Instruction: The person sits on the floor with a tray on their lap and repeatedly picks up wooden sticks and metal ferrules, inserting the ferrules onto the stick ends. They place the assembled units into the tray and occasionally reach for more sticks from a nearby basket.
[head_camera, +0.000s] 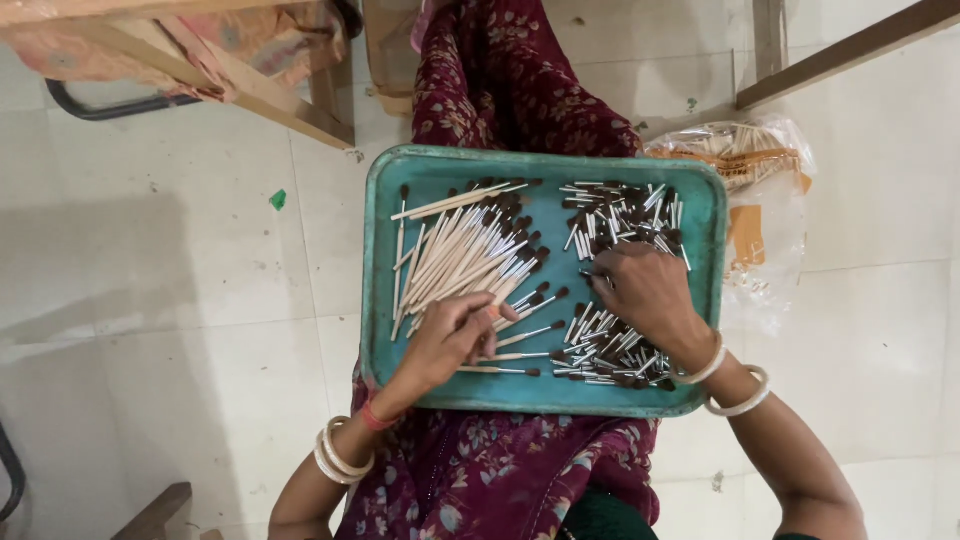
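A teal tray (385, 260) rests on my lap. On its left side lies a pile of long pale sticks with dark tips (455, 250). A heap of short white sticks with dark tips (620, 215) fills the right side, and more of them lie near the front (600, 355). My left hand (450, 335) pinches the near ends of the long sticks. My right hand (645, 295) lies palm down on the short sticks, fingers curled into the heap. White bangles circle both wrists.
A clear plastic bag of pale sticks (745, 160) lies on the tiled floor right of the tray. Wooden furniture legs (290, 110) stand at top left, and a wooden bar (850, 50) crosses the top right. My maroon floral dress (500, 90) runs under the tray.
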